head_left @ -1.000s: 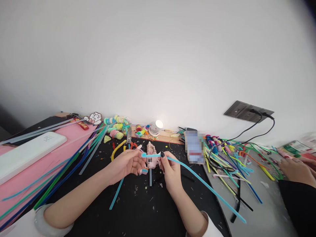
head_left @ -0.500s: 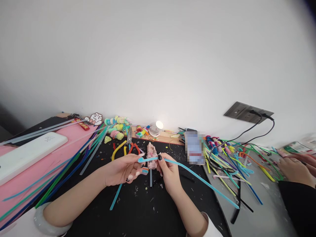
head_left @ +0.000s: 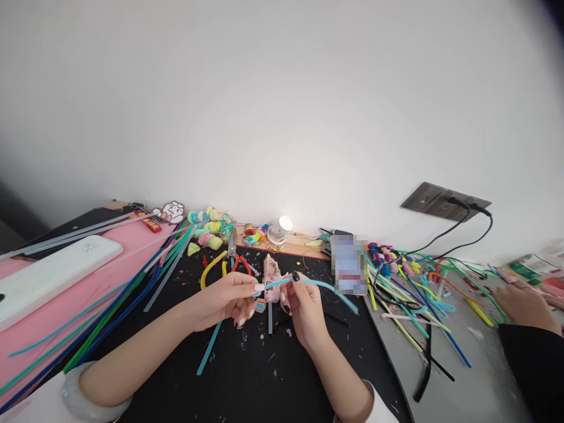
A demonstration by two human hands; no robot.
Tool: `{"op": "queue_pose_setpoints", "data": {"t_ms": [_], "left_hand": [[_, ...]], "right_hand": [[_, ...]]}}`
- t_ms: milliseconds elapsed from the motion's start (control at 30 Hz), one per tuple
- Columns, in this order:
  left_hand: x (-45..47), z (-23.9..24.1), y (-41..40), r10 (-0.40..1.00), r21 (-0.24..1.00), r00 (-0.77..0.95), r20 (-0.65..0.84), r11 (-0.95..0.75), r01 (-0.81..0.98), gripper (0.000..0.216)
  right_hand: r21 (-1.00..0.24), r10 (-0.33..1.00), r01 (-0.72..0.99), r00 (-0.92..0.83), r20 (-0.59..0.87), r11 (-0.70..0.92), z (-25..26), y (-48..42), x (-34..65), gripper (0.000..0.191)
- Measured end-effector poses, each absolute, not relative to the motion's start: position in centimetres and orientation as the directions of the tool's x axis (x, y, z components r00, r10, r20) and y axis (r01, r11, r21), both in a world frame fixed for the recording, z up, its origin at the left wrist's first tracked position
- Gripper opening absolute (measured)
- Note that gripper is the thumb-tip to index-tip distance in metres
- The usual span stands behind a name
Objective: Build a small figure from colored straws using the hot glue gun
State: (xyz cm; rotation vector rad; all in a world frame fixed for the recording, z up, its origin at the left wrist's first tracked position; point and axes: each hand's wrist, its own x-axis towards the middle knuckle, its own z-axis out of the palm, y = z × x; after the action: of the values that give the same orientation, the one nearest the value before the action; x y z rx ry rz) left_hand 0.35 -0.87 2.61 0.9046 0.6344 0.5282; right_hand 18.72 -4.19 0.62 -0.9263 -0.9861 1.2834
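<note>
Head view: left hand has a narrow grip, fingertips pinching a light-blue pipe cleaner. Right hand has its grip closed on the same piece further along, loose end drooping toward 4 o'clock. So it's strung between both hands, mid-picture, just above the black counter. Pink hot-glue gun lies right behind it, lit paper cup at 12 from the hands, phone between 2 and 3. Another person's hand is way over at 3.
</note>
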Motion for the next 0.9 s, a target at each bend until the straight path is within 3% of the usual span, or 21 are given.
{"op": "queue_pose_setpoints", "data": {"t_ms": [167,567,733,833,900], "left_hand": [[0.7,2.4,-0.9,0.673,0.933,0.694,-0.255,0.361,-0.008,0.034],[0.1,2.6,-0.8,0.593,0.915,0.748,-0.299,0.400,0.049,0.026],[0.2,2.6,-0.8,0.638,0.933,0.718,-0.278,0.356,0.045,0.026],[0.1,2.5,-0.7,0.683,0.943,0.690,-0.241,0.332,0.001,0.026],[0.1,2.5,-0.5,0.711,0.947,0.669,-0.214,0.319,-0.036,0.026]], "right_hand": [[-0.912,0.995,-0.403,0.080,0.052,0.080,0.9,-4.1,18.9,0.031],[-0.960,0.988,-0.256,0.133,0.080,0.112,1.0,-4.1,19.0,0.030],[-0.988,0.979,-0.026,0.144,0.145,0.150,1.1,-4.1,19.5,0.036],[-0.933,0.925,0.306,0.262,0.276,0.192,1.7,-3.5,20.6,0.028],[-0.801,0.865,0.588,0.340,0.370,0.112,2.2,-2.8,21.9,0.013]]}}
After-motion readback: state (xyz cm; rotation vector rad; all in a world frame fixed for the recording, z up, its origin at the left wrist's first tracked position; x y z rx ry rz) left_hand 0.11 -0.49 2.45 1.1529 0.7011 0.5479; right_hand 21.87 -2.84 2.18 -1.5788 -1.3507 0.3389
